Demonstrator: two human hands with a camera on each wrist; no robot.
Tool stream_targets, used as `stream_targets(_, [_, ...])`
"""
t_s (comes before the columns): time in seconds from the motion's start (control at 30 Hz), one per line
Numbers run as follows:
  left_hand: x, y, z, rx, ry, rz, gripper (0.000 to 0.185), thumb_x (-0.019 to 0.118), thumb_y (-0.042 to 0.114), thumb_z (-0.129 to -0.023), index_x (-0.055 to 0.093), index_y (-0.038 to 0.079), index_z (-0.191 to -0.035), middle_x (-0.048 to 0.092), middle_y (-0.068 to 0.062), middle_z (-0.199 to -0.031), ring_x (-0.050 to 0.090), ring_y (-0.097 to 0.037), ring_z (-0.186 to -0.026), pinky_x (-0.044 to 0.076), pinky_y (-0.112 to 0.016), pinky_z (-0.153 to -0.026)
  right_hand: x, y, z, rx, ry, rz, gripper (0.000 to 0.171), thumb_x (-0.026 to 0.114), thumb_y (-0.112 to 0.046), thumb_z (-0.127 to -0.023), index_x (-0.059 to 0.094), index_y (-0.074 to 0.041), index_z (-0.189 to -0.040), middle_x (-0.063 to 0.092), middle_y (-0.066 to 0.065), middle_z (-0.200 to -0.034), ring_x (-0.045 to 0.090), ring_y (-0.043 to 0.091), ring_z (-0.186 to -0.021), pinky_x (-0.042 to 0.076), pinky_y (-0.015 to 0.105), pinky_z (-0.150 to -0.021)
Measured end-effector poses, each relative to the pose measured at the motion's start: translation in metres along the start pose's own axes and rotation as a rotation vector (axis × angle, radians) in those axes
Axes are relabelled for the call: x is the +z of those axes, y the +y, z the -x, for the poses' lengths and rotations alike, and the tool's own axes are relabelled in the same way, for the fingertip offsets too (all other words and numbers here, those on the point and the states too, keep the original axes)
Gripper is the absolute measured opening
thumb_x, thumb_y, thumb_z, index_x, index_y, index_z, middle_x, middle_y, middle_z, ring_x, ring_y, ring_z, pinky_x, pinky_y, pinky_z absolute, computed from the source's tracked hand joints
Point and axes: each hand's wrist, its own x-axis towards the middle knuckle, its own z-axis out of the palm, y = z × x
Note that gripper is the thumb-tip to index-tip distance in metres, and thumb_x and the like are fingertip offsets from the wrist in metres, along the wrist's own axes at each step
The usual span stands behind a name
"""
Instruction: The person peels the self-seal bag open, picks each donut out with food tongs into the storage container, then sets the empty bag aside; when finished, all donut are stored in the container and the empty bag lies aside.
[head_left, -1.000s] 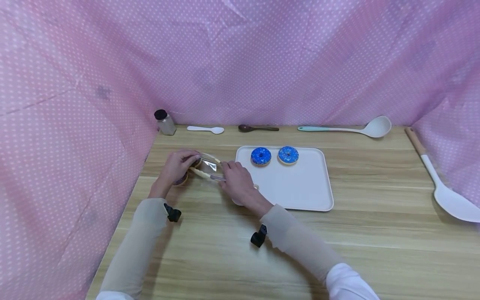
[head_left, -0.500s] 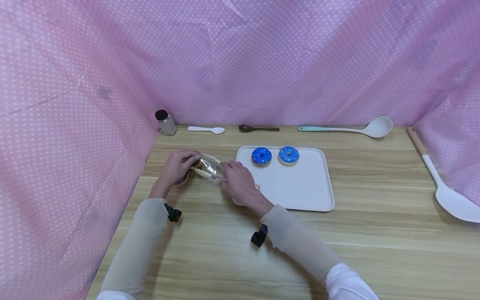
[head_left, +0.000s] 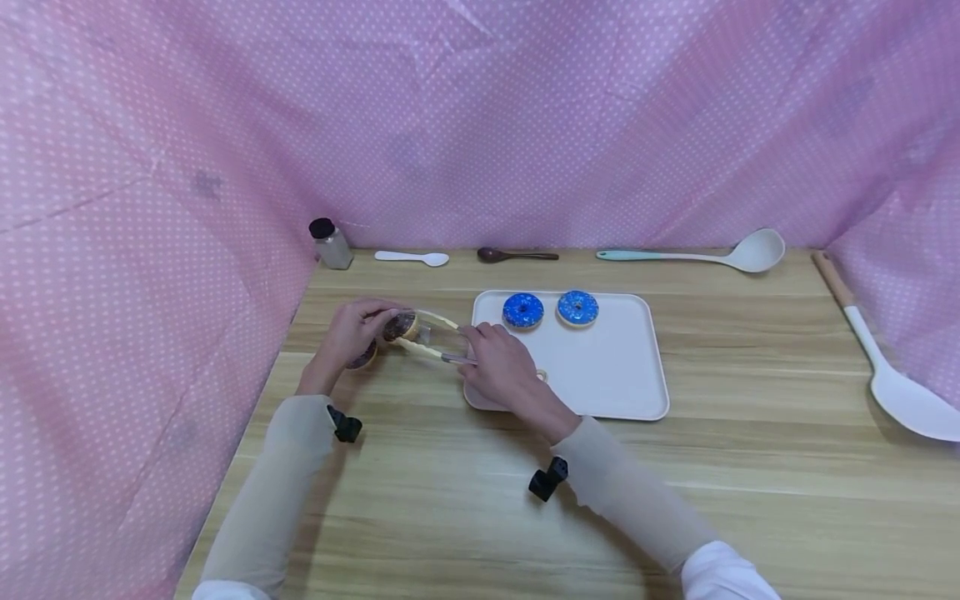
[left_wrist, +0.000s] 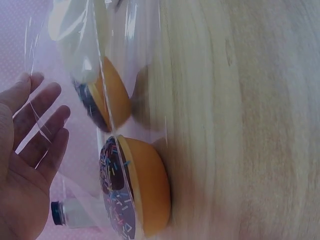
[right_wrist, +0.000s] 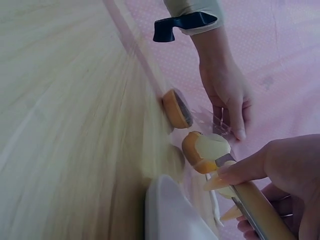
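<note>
My right hand (head_left: 498, 362) grips metal tongs (right_wrist: 265, 212) with cream tips, the handle under its thumb. Between the tips is a chocolate doughnut (head_left: 401, 326), tilted and apparently raised above the tabletop, its shadow beside it in the left wrist view. My left hand (head_left: 352, 335) pinches clear plastic film (left_wrist: 131, 25) between thumb and forefinger; its other fingers are loosely bent. The film hangs in front of both dark doughnuts in the left wrist view; I cannot tell which lie inside it. A second chocolate doughnut (left_wrist: 150, 185) with coloured sprinkles stands near the left hand, partly hidden in the head view.
A white tray (head_left: 600, 375) with two blue doughnuts (head_left: 550, 309) lies right of the tongs. Along the back are a black-capped jar (head_left: 332, 246), a white spoon (head_left: 412, 258), a brown spoon (head_left: 517, 256) and a ladle (head_left: 753, 252). A white turner (head_left: 900, 400) lies far right.
My right hand has moved right with the tongs, and the doughnut between the tips has come out further from beside the left hand. The left hand has stayed nearly still.
</note>
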Motion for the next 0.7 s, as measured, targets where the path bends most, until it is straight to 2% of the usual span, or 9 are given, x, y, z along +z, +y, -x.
stream_targets(0.2, [-0.003,-0.001,0.001,-0.006,0.002,-0.016,0.021,0.06,0.019,-0.095,0.073,0.005,-0.103,0.071,-0.014,-0.106,0.067,-0.031,-0.102,0.054,-0.046,-0.087,-0.01,0.012,0.012,0.021,-0.004,-0.008,0.054,0.07,-0.036,-0.085,0.054,-0.016,-0.133,0.062,0.003,-0.117,0.058,0.019,-0.104,0.052,0.036,-0.089])
stream_targets(0.43, [-0.003,0.0,0.0,-0.002,0.008,-0.004,0.021,0.061,0.022,-0.094,0.074,0.007,-0.101,0.072,-0.011,-0.106,0.067,-0.028,-0.102,0.054,-0.044,-0.087,-0.024,0.031,0.031,0.038,0.022,-0.051,0.058,0.071,-0.036,-0.085,0.053,-0.016,-0.136,0.055,0.007,-0.136,0.052,0.026,-0.125,0.047,0.044,-0.101])
stream_targets(0.57, [-0.003,-0.001,0.0,0.006,0.014,-0.004,0.021,0.061,0.021,-0.094,0.074,0.007,-0.102,0.072,-0.01,-0.106,0.068,-0.026,-0.101,0.055,-0.043,-0.086,-0.033,0.041,0.044,0.03,0.047,-0.074,0.064,0.073,-0.035,-0.084,0.049,-0.019,-0.141,0.055,0.005,-0.137,0.054,0.025,-0.119,0.05,0.044,-0.095])
stream_targets(0.7, [-0.003,-0.001,0.0,0.012,0.02,-0.007,0.019,0.062,0.018,-0.094,0.074,0.006,-0.102,0.072,-0.012,-0.105,0.068,-0.028,-0.101,0.054,-0.044,-0.087,-0.037,0.049,0.056,0.042,0.062,-0.097,0.062,0.074,-0.034,-0.083,0.05,-0.021,-0.139,0.06,0.004,-0.128,0.057,0.022,-0.11,0.053,0.043,-0.086])
